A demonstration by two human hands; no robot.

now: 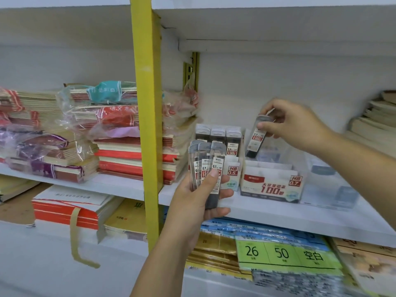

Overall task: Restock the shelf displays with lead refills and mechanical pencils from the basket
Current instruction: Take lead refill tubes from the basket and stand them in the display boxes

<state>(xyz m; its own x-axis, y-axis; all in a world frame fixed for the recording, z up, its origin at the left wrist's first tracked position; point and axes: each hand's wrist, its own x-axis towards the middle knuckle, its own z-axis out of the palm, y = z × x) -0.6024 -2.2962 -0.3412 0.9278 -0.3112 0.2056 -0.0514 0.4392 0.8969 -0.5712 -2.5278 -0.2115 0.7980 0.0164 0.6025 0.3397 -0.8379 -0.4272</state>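
I'm in a stationery shop. White shelf boards (pixel 278 213) hang off a yellow upright (pixel 147 103). Plastic-wrapped stacks of exercise books (pixel 120 146) sit at nine o'clock, a printed display box (pixel 270 187) marked HB 0.7 at four o'clock, and a green card (pixel 282 254) reading 26 and 50 at five o'clock.

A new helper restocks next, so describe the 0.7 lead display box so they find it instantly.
Find the yellow post, then follow the white shelf to its right. Two display boxes stand side by side. The HB 0.7 box is the right one; unlike the HB 0.5 box, its slots look empty and its red tag reads 0.7.
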